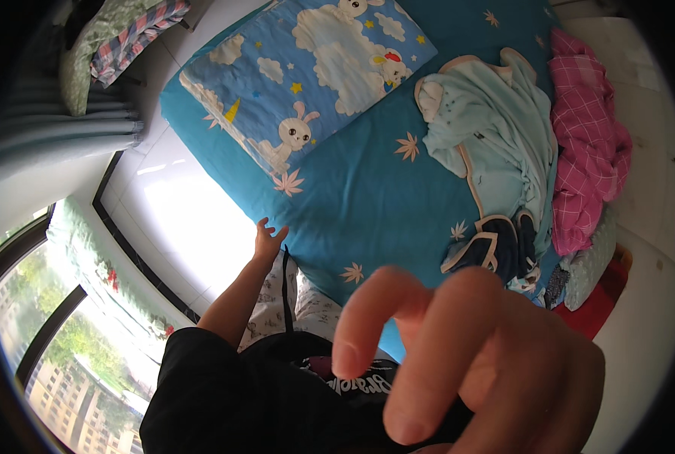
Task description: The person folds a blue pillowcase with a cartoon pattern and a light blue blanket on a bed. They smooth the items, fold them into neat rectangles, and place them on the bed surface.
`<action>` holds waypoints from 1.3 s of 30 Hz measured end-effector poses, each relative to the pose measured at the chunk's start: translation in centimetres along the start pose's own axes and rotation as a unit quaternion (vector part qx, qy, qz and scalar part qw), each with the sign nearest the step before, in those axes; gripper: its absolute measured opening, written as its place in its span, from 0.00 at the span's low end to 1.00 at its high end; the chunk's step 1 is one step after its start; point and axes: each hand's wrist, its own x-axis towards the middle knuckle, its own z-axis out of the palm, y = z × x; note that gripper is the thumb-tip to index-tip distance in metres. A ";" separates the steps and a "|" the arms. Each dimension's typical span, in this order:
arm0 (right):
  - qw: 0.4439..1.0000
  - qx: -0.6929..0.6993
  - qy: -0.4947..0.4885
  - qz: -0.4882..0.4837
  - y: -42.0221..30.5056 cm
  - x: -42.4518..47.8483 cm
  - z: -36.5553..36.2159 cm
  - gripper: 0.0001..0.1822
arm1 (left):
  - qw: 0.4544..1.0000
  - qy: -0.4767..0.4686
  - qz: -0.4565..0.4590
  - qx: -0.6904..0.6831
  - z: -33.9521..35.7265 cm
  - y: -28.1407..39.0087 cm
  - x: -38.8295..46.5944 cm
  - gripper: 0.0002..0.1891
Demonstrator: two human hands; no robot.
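My left hand (pixel 269 241) hangs beside the near left edge of the bed, fingers apart and holding nothing. Very close to the camera, my right hand (pixel 485 352) looms large with bent, separated fingers and nothing visible between them; its thumb is hidden. The bed has a teal sheet (pixel 365 210) with pale leaf prints. On it lies a folded blue quilt (pixel 314 74) with rabbits, clouds and stars. A light mint fleece garment or blanket (pixel 496 130) with beige trim is heaped to the right. Dark navy cloth (pixel 493 244) with beige trim lies at its lower end.
A crumpled pink checked cloth (pixel 584 142) lies along the bed's right side, above a pale dotted fabric (pixel 590 278) and something red (pixel 595 303). Left are a grey curtain (pixel 76 127), a window (pixel 82 352) and sunlit floor tiles (pixel 189 210). Cloths hang over furniture at upper left.
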 end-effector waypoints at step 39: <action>0.697 0.019 0.482 0.530 16.7 -22.8 2.4 0.27 | 0.767 -0.246 -0.043 -0.590 -5.7 24.5 3.0 0.27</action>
